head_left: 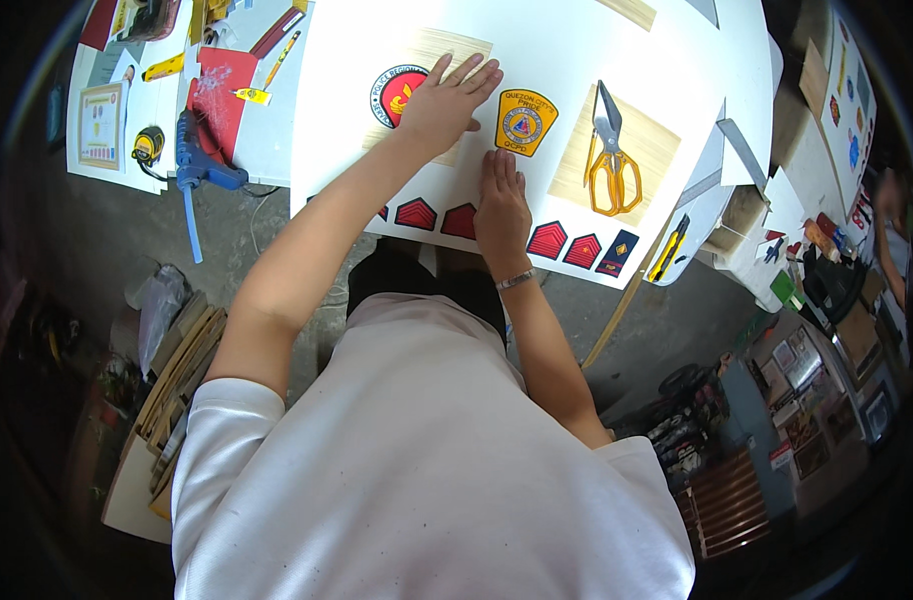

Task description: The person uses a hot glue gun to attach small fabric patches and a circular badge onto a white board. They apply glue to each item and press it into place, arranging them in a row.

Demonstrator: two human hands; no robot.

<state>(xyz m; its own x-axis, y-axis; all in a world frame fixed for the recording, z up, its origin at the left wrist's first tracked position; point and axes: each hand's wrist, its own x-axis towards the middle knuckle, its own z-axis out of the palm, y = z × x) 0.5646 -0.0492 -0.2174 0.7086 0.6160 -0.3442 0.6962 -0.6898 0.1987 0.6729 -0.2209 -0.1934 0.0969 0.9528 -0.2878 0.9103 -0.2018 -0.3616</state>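
My left hand lies flat with fingers spread, over the right part of a round red-and-black patch and the pale wood-grain square beneath it. Just to its right is a yellow shield-shaped patch with a dark border. My right hand has its fingers stretched out, fingertips at that patch's lower edge. Both rest on a large white board. Orange-handled scissors lie on another wood-grain square to the right. Red pentagon patches line the board's near edge, partly hidden by my arms.
Left of the board are a blue glue gun, a tape measure and a red sheet. To the right lie a yellow-black cutter and a metal ruler. Stacked boards stand lower left; another person's arm shows far right.
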